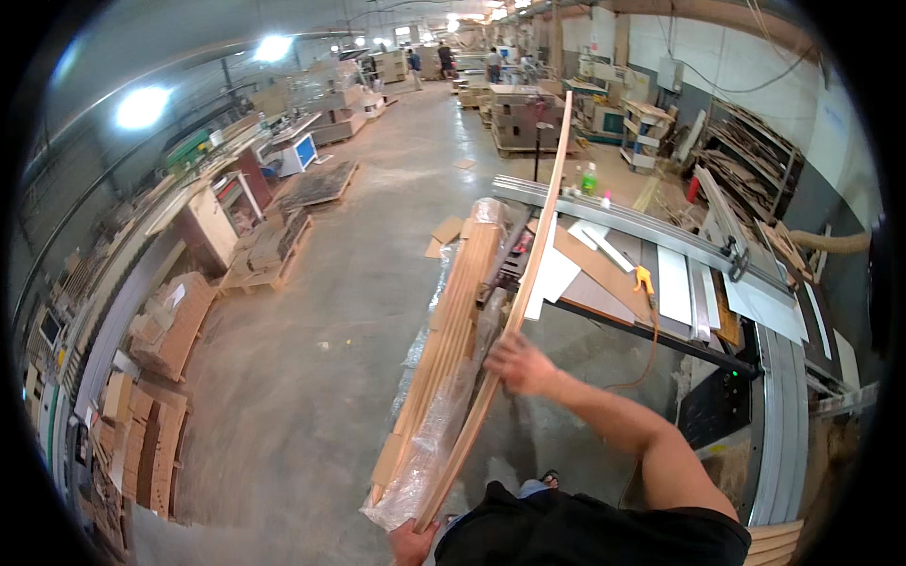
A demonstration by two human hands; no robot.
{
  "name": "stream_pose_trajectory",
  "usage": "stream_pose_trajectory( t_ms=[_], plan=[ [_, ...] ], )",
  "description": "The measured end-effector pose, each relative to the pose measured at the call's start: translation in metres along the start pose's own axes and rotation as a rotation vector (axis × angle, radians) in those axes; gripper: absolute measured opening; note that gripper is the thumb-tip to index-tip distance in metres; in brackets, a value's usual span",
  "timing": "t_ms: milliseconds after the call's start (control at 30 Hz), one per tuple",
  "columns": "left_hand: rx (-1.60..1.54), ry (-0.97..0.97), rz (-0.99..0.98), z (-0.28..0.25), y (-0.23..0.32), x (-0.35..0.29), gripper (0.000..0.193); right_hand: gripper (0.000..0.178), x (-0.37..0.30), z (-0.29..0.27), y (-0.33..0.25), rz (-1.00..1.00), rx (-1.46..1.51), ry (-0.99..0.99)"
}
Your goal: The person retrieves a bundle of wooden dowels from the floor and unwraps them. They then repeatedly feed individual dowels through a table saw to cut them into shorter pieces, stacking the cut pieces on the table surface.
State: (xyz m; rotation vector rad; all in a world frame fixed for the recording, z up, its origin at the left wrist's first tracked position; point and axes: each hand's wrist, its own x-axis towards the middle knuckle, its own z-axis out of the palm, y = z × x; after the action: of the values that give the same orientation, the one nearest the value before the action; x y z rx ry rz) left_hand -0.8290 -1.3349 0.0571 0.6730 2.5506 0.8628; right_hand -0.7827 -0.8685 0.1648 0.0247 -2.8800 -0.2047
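I have a long, thin wooden strip [528, 274] in both hands. My right hand [519, 365], near the middle of the frame, has its fingers [497, 351] wrapped and clamped round the strip about a third of the way along it. My left hand [412, 544], at the bottom edge of the frame, grips the near end of the same strip; only part of that hand shows, but its fingers look closed on the wood.

The strip's long axis runs from the lower centre of the frame up and to the right, its far end pointing toward the upper centre, well above the machines behind it. It bows slightly along its length and stands narrow edge toward me.

Just to the left of it lies a bundle of similar wooden strips [444, 330], partly wrapped in clear plastic film [415, 462], running almost parallel to the one I hold, and the held strip rests just beside the bundle at its lower end.

To the right of the frame stands a panel saw with long grey metal rails [651, 231], its worktop carrying white boards [672, 283] and brown offcuts. A green bottle [589, 178] stands at the far end of it. Concrete floor [330, 330] fills the middle left of the frame.
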Motion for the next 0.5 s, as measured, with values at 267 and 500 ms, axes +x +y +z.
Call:
stream_pose_trajectory(
  t_ms=[267,500],
  plan=[
    [0.215,-0.383,-0.09,0.048,0.008,0.003,0.065,0.049,-0.18,-0.045,0.228,0.46,-0.335,0.037],
    [0.347,-0.458,-0.003,0.085,0.135,0.055,0.056,0.032,-0.324,-0.079,0.274,0.616,-0.321,0.336]
  ],
)
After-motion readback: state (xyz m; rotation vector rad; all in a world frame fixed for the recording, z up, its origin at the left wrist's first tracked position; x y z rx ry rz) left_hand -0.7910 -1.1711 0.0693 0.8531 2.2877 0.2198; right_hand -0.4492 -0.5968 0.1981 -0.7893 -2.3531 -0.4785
